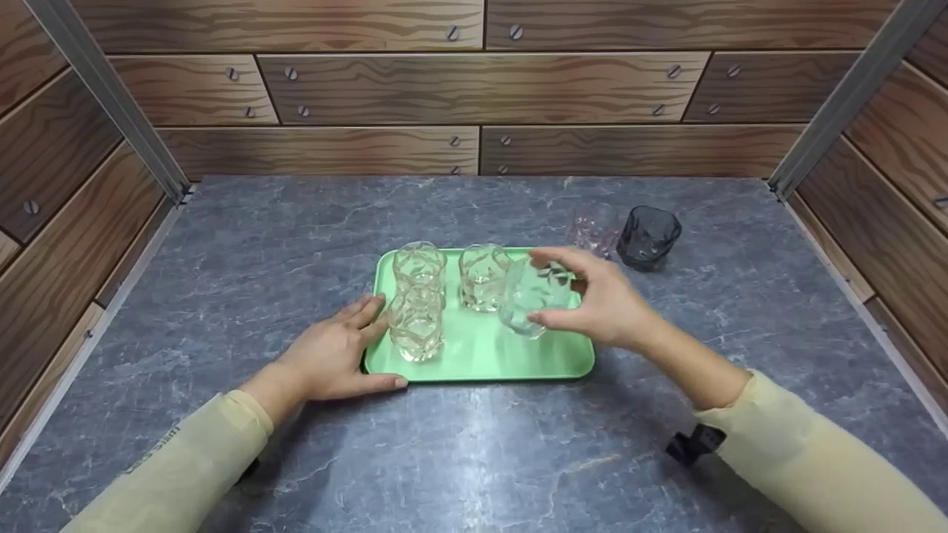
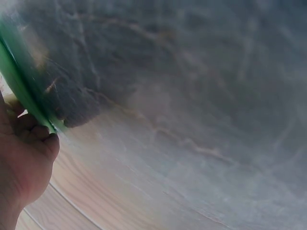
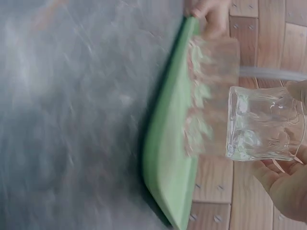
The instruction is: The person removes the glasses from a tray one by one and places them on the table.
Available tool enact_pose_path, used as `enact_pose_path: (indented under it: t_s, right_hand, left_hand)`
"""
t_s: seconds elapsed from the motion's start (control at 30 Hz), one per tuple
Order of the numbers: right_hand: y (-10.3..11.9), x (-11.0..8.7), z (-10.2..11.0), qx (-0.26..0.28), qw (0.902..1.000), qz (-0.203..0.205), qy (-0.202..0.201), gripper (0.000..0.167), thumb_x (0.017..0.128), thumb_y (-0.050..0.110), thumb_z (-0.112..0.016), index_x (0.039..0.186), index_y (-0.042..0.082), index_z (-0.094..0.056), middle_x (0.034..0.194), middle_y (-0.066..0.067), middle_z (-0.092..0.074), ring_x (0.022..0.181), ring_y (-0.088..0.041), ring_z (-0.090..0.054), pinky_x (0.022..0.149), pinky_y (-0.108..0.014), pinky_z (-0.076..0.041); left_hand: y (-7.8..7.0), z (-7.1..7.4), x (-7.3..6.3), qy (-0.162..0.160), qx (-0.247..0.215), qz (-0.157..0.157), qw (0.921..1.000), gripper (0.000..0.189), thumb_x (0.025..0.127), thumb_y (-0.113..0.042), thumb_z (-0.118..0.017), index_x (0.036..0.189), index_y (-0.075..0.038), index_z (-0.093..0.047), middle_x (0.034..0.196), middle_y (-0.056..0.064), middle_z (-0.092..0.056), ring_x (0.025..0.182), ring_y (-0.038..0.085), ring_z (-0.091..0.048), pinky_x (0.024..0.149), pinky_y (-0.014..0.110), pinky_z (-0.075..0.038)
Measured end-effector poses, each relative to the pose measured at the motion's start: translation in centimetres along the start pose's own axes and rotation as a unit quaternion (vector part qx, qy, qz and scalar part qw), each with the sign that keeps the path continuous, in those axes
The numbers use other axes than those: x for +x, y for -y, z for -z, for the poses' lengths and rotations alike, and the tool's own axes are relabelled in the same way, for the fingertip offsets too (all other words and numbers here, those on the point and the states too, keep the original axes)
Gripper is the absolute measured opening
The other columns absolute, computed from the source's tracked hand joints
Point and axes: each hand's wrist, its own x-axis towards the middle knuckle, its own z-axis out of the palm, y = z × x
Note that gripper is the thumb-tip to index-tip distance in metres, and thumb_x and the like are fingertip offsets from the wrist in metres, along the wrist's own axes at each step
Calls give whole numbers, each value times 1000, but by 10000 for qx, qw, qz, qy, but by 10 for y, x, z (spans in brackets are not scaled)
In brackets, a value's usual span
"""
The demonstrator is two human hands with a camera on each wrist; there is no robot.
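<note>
A clear faceted glass [image 1: 529, 300] is held by my right hand [image 1: 603, 296], thumb on one side and fingers on the other. In the right wrist view this glass [image 3: 264, 125] hangs above the green tray [image 3: 165, 158], apart from it. Three more clear glasses stand on the tray: one at the back left [image 1: 419, 266], one at the front left [image 1: 415, 326] and one at the back middle [image 1: 483, 280]. My left hand [image 1: 337, 355] rests at the tray's left front corner, thumb along the front rim and fingers spread against the left side.
Behind the tray's right end stand a pinkish glass [image 1: 592, 226], partly hidden by my right hand, and a dark grey glass [image 1: 649, 238]. Wood-patterned walls [image 1: 481, 89] enclose the grey marbled table [image 1: 474, 459] at the back and sides.
</note>
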Motion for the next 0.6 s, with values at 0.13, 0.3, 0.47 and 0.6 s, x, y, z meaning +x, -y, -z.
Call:
enact_pose_path:
  t_s: [0.13, 0.3, 0.47, 0.6]
  right_hand:
    - [-1, -1, 27, -44, 9997, -140, -176, 81, 77, 15, -95, 150, 11, -60, 137, -6, -66, 113, -26, -64, 97, -34, -56]
    - [-4, -3, 56, 115, 9991, -96, -390, 79, 81, 8, -93, 152, 7, -58, 137, -11, -65, 107, -27, -67, 88, -22, -57]
    - [-11, -9, 82, 156, 9974, -6, -707, 77, 83, 0, -89, 152, 4, -57, 135, -13, -66, 98, -23, -68, 75, -19, -58]
    - [-20, -13, 102, 187, 9949, -17, -987, 75, 83, -4, -87, 152, 3, -56, 132, -13, -67, 93, -19, -67, 69, -19, -58]
  left_hand:
    - [1, 1, 1, 14, 20, -3, 10000, 115, 88, -89, -52, 164, -4, -38, 170, 25, -28, 156, 44, -27, 119, 57, -38]
    - [0, 0, 1, 44, 3, 30, 10000, 114, 88, -89, -52, 164, -5, -38, 170, 24, -27, 157, 43, -27, 118, 57, -39]
    - [0, 1, 1, 66, -17, 29, 10000, 114, 89, -89, -52, 164, -4, -38, 170, 24, -28, 157, 43, -27, 118, 58, -40]
    - [-1, 1, 1, 101, -8, 53, 9999, 114, 88, -90, -51, 164, -5, -38, 170, 23, -27, 157, 42, -26, 118, 58, -39]
